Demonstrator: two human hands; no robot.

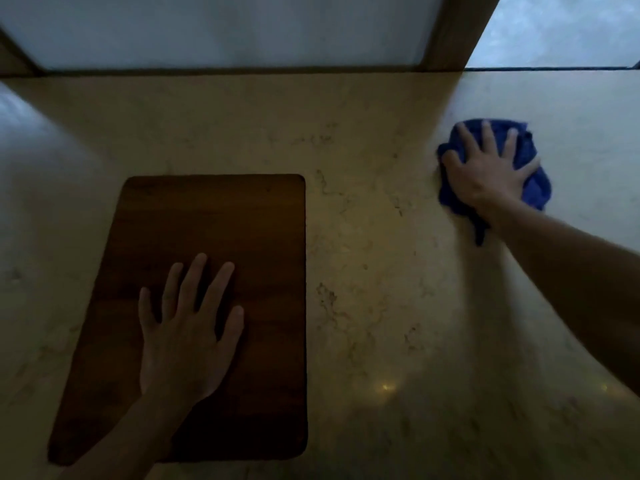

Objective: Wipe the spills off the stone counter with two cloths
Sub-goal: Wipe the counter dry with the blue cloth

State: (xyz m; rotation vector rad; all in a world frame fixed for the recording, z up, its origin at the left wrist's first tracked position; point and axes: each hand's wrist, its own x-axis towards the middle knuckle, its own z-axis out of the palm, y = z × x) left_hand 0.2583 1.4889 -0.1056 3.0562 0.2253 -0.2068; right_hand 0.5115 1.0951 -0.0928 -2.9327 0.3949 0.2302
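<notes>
A beige stone counter (374, 258) with faint dark veins fills the view. At the right, a crumpled blue cloth (535, 188) lies on it. My right hand (491, 171) presses flat on top of the cloth, fingers spread, pointing away from me. My left hand (190, 327) lies flat with fingers apart on a dark wooden board (242, 216), holding nothing. Only one cloth is in view. The light is dim and no distinct spill stands out on the stone.
The wooden board lies on the counter's left half, reaching close to the near edge. Frosted window panes (221, 29) in a wooden frame (450, 32) run along the counter's far edge. Bare stone lies between the board and the cloth.
</notes>
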